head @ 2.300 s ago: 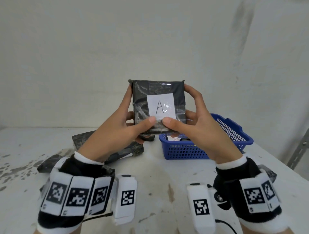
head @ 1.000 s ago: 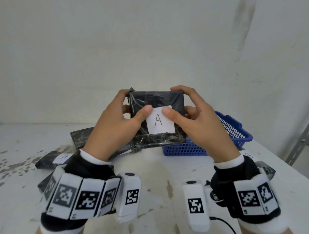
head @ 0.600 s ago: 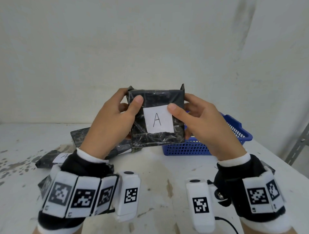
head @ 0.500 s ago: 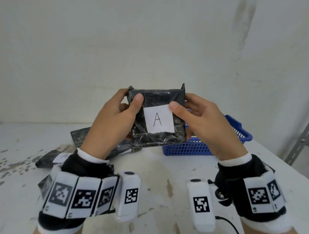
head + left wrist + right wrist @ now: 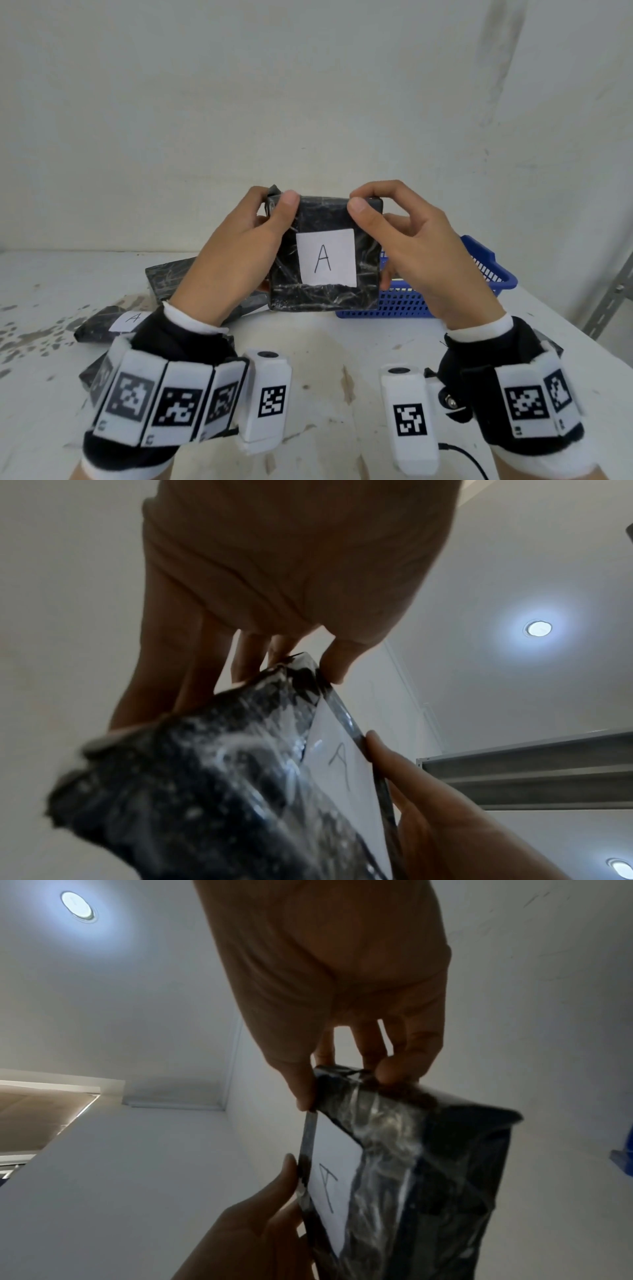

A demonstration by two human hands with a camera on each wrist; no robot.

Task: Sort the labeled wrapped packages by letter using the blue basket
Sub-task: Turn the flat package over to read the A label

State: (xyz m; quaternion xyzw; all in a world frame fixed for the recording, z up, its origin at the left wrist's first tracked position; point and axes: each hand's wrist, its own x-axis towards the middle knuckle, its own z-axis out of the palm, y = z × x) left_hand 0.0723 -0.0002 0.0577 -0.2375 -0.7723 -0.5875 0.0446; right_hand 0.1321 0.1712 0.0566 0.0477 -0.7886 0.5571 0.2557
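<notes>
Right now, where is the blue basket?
In the head view, the blue basket sits on the table's right side, behind the right hand and the held package.

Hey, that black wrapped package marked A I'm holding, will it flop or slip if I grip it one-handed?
The package probably stays stiff: it keeps flat faces and square corners held only near its top. Its glossy wrap looks slippery, so the left hand alone may need a firmer pinch.
</notes>
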